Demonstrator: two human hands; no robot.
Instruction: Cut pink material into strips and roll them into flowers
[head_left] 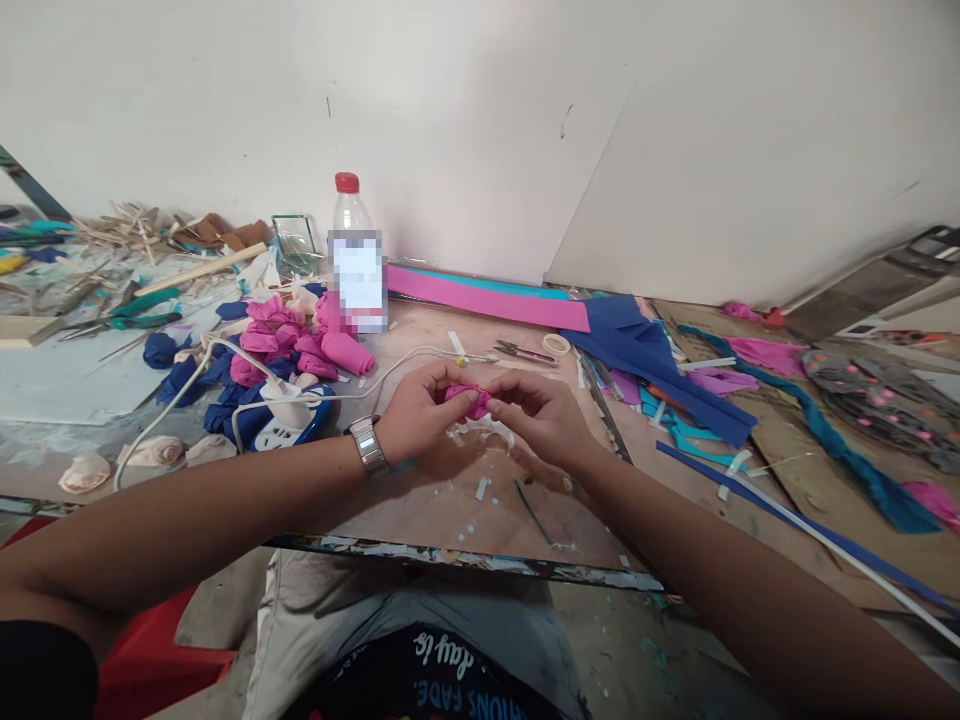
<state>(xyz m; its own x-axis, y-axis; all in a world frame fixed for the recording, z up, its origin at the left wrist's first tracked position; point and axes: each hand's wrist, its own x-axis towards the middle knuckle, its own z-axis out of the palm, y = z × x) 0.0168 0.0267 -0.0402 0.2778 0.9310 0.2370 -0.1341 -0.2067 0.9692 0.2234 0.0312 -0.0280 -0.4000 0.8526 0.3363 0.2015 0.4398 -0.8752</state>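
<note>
Between the fingertips of both hands is a small pink crumpled rosette [469, 400] of paper or cloth, just above the table [442, 510]. My left hand [420, 412], with a silver watch [369, 445] on its wrist, pinches it from the left. My right hand [544, 412] grips its right side with thumb and bent fingers. Part of the rosette is hidden by the fingers. Beyond the hands lie a pair of thread snips [529, 353] and a cream-coloured ring [555, 344]. A pile of pink rosettes [274, 335] sits to the left, with dark blue rosettes [225, 405] beside it.
A red-capped bottle [352, 215] stands by the wall. Close to my left forearm is a power strip [289, 430] with a white cable. Pink strips [487, 300] and dark blue strips [637, 340] lie at the back and right. Pliers [150, 308] lie far left.
</note>
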